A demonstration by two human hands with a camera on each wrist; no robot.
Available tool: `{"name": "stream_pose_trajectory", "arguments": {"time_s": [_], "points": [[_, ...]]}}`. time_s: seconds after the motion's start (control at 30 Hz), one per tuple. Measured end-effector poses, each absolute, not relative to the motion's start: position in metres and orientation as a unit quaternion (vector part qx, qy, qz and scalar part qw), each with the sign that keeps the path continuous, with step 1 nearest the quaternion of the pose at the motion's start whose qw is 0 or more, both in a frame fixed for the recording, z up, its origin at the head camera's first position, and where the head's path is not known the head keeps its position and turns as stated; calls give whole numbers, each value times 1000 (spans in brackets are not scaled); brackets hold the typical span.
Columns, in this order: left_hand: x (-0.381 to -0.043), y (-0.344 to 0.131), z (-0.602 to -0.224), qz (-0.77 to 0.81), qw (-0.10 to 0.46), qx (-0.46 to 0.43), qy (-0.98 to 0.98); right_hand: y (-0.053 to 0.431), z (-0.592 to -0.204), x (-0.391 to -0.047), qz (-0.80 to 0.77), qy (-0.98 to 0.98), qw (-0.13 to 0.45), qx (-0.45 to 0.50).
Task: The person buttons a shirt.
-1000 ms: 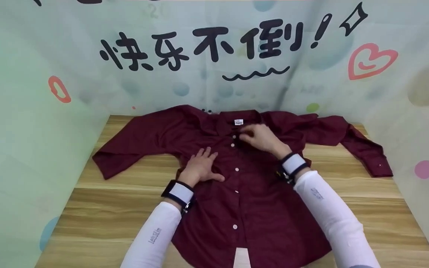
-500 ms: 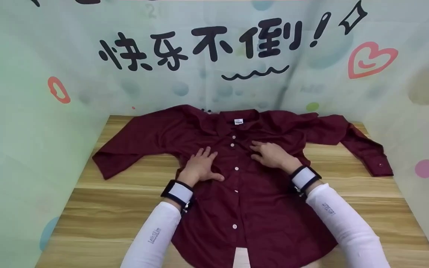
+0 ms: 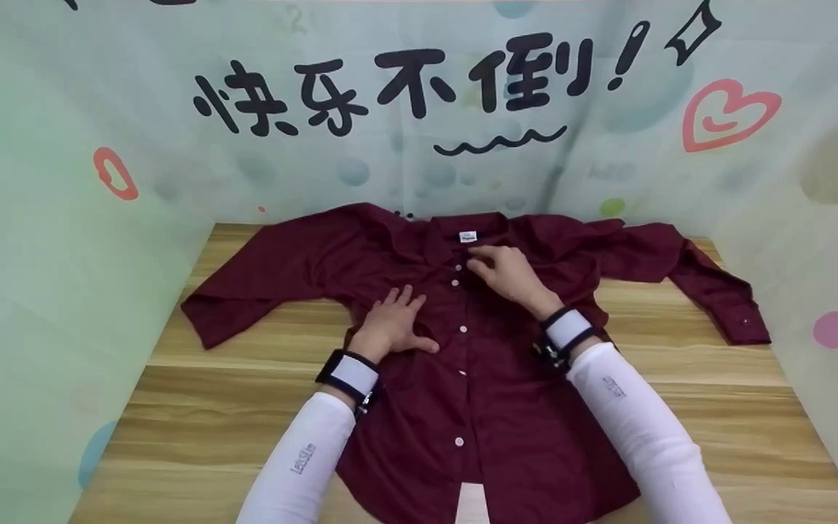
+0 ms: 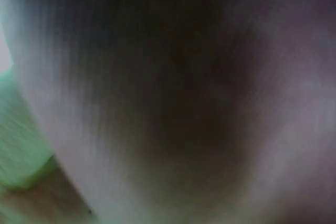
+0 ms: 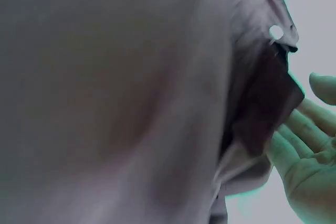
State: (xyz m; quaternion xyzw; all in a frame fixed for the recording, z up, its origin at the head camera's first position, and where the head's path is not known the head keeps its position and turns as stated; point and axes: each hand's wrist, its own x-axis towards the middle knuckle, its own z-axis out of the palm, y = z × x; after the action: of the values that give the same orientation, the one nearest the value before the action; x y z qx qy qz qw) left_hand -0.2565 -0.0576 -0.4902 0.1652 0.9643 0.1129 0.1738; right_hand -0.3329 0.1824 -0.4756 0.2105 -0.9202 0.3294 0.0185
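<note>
A dark red button-up shirt (image 3: 419, 313) lies front up, its collar (image 3: 437, 244) at the back and white buttons down the middle. My left hand (image 3: 393, 324) rests with fingers spread on the chest left of the buttons. Up by the collar opening, my right hand (image 3: 510, 273) has bent fingers at the edge of the front, right of the top button (image 3: 458, 268). From the right wrist, the thumb of this hand (image 5: 310, 166) stands apart from the fingers, which meet a loose shirt edge (image 5: 268, 103). Blurred cloth (image 4: 173, 103) fills most of the left wrist view.
The shirt lies on a wood-grain table (image 3: 244, 407). One sleeve (image 3: 244, 284) is folded at the left; the other (image 3: 713, 298) stretches right. A printed curtain (image 3: 361, 167) closes off the back and both sides.
My right hand moved down from the collar to the right chest, then back up to the collar opening. My left hand stayed flat in place.
</note>
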Motion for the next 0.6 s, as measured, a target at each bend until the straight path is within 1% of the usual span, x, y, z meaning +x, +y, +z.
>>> {"name": "stream_pose_trajectory", "arguments": {"time_s": [0.23, 0.4, 0.6], "points": [[-257, -55, -490, 110, 178, 165, 964, 168, -485, -349, 358, -918, -24, 167], [-258, -54, -489, 98, 178, 166, 965, 166, -492, -356, 359, -918, -41, 165], [-258, -54, -487, 90, 178, 167, 966, 164, -499, -362, 368, -914, -27, 170]]}}
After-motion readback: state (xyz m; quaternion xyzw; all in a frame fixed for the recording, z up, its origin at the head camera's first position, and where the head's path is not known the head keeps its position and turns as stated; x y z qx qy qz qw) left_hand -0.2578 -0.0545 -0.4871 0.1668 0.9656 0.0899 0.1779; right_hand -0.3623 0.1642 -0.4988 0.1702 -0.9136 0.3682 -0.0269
